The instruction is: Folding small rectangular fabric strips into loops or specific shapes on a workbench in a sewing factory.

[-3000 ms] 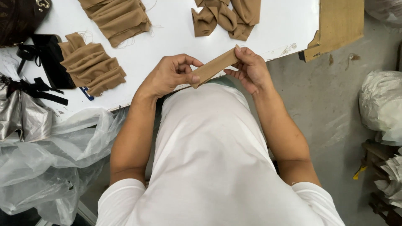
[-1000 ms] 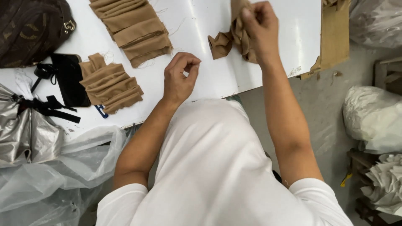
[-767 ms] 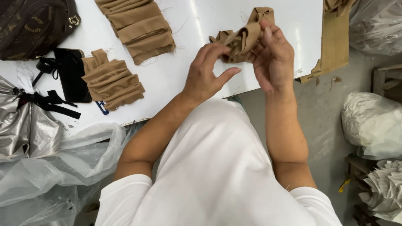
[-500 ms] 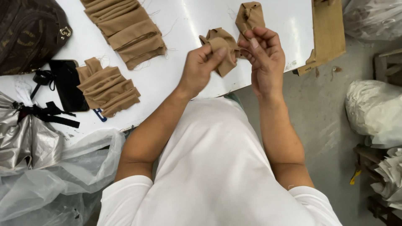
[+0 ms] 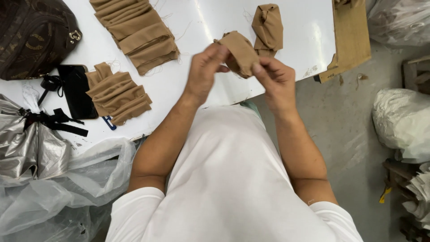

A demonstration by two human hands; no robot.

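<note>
Both my hands hold one small tan fabric piece (image 5: 239, 51) above the near edge of the white table (image 5: 201, 18). My left hand (image 5: 204, 71) pinches its left end and my right hand (image 5: 275, 80) pinches its right lower end. Just behind it, another crumpled tan piece (image 5: 268, 27) lies on the table, apart from my hands. A folded stack of tan fabric (image 5: 136, 31) lies at the back left and a smaller folded stack (image 5: 117, 92) sits near the left front edge.
A dark brown bag (image 5: 31, 36) and a black phone (image 5: 76, 92) lie at the table's left. Clear and silver plastic bags (image 5: 49, 175) pile at lower left. A cardboard sheet (image 5: 351, 36) overhangs the table's right edge. White sacks (image 5: 403, 121) sit on the grey floor.
My right hand reached to the far pile, took a tan piece, and brought it toward me. My left hand joined it, and one crumpled piece stayed on the table.
</note>
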